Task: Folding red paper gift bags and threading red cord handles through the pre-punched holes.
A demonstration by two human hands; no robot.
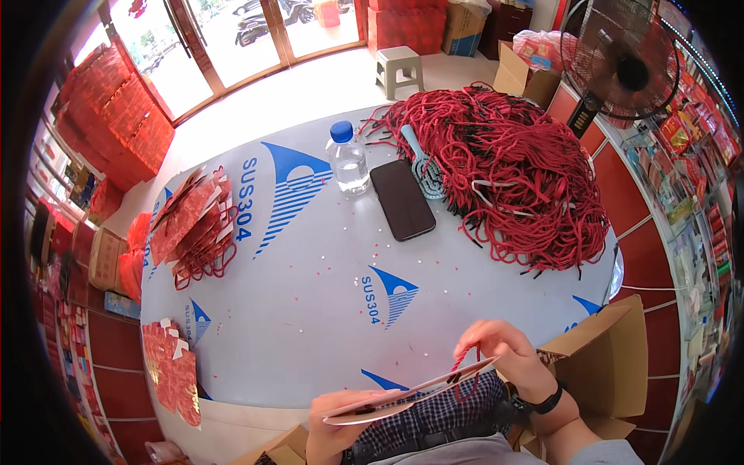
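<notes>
My left hand (pixel 331 427) grips one end of a folded paper gift bag (pixel 378 408), which I hold edge-on above my lap. At the bag's other end, my right hand (pixel 500 349) holds a red cord handle (pixel 460 359) between the fingertips. Black cord tips show against the pale inside of the bag. A large heap of red cords (pixel 511 168) with black tips lies at the table's far right. To the far left rests a pile of red paper bags (pixel 197 224), some with cord handles. More flat red bags (pixel 171 366) overlap the near left edge.
A water bottle (pixel 350 160), a black smartphone (pixel 403 199) and a blue hairbrush (pixel 425 165) lie mid-table (pixel 261 325). An open cardboard box (pixel 607 360) stands by my right arm. A fan (pixel 622 64) is at the far right. A plastic stool (pixel 399 67) stands beyond the table.
</notes>
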